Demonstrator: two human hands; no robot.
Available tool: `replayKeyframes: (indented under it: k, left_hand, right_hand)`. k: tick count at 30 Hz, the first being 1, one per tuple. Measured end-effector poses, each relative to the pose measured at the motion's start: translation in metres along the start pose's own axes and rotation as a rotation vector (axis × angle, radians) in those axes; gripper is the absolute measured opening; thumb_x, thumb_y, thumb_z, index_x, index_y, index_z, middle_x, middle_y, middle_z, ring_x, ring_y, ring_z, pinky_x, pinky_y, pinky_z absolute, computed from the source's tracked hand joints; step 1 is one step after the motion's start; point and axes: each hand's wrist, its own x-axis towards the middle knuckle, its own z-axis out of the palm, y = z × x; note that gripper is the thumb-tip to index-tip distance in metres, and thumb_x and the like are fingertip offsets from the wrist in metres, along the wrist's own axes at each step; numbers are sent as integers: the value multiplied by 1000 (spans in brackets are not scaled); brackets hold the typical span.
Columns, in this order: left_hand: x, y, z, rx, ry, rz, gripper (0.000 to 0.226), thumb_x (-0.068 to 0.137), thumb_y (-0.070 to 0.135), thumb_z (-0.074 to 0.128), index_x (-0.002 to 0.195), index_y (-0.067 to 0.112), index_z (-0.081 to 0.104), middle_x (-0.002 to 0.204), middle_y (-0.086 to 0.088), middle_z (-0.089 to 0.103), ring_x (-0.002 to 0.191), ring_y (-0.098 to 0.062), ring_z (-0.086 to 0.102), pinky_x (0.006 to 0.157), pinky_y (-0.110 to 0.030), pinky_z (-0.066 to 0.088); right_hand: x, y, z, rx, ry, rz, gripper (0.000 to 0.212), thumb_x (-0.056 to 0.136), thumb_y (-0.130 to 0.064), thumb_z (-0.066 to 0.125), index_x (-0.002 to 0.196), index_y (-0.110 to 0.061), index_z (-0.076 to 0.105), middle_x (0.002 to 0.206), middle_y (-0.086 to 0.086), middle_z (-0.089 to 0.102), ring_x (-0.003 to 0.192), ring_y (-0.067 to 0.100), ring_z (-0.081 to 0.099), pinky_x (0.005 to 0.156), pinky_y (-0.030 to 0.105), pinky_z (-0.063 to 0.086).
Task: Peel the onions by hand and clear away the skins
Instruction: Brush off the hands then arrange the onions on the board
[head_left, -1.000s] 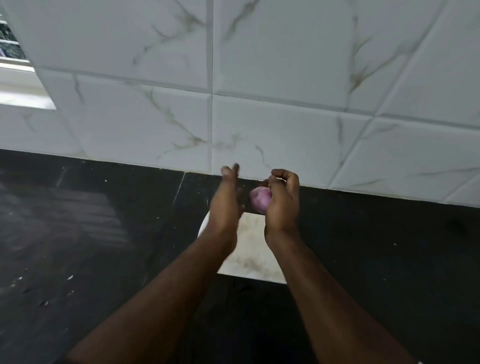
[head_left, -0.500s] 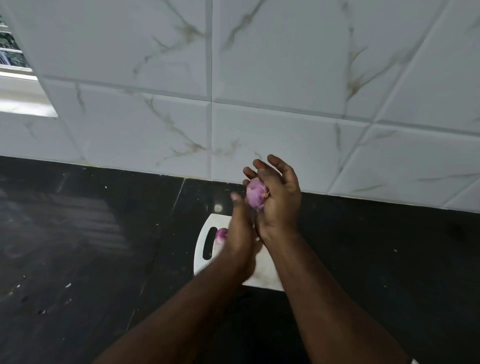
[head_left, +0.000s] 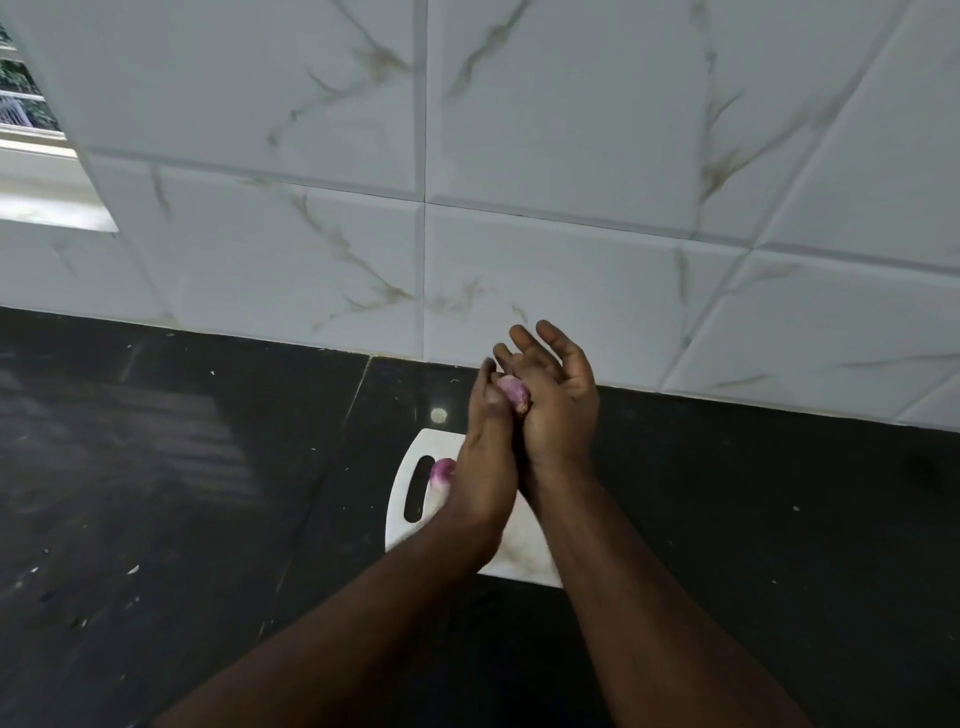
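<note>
I am watching both forearms reaching forward from the bottom of the view, converging over the white cutting board (head_left: 402, 488) that is lying on the dark countertop (head_left: 171, 478). The two hands are meeting above the board's far end, pressed close against each other with a small purple onion (head_left: 513, 393) caught between them.

The right hand (head_left: 556, 405) is standing palm toward the left, its fingers straight and fanning upward toward the tiled wall (head_left: 571, 156) — the onion is sitting against its palm near the base of the fingers, and I am not seeing those fingers curl round it. The left hand (head_left: 485, 441) is turned edge-on to me, its fingers running up alongside the onion and touching it on the near-left side; whether the thumb is pinching the bulb or only pressing it I cannot tell, since the onion's far side is hidden.

A second onion (head_left: 441, 472) is lying on the board just beside the handle slot (head_left: 419, 488), partly hidden behind the left wrist. Pale flecks are scattered over the countertop to the left — too small for me to identify.
</note>
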Motion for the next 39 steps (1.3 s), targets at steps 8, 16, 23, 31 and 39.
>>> replayKeyframes:
  k: [8,16,23,31,39]
  left_hand:
    - [37,57,-2,-241,130,-60,54,102,61,30,130,26,61,134,-2,65,123,-29,62,107,-50,47]
    - [17,12,1,-242,42,-28,34,105,27,47,136,26,59,127,-3,70,119,-18,66,103,-41,52]
    - [7,7,7,-238,121,75,17,98,17,63,113,14,71,104,-8,77,99,-21,74,83,-35,57]
    - [24,20,-14,-243,192,-10,55,104,47,45,109,-2,68,95,-19,72,83,-24,71,73,-37,54]
    - [16,23,-6,-273,249,-170,57,104,55,38,86,16,75,77,-6,78,75,-22,76,64,-34,57]
  right_hand:
    - [-17,9,0,-239,-173,-99,45,93,8,51,117,-27,64,105,-2,77,77,11,71,68,34,57]
    - [9,4,3,-180,10,-62,24,98,-23,57,120,-23,65,121,-8,70,116,4,63,102,32,49]
    - [15,-3,15,-177,49,35,47,98,-54,41,121,-19,62,118,-1,70,115,12,62,101,35,46]
    - [4,-18,10,-308,-161,19,33,104,-41,42,132,-26,52,107,-21,63,86,-19,60,86,14,50]
    - [16,11,33,-995,-200,-345,68,95,-69,25,143,-25,45,146,0,51,139,21,44,112,51,37]
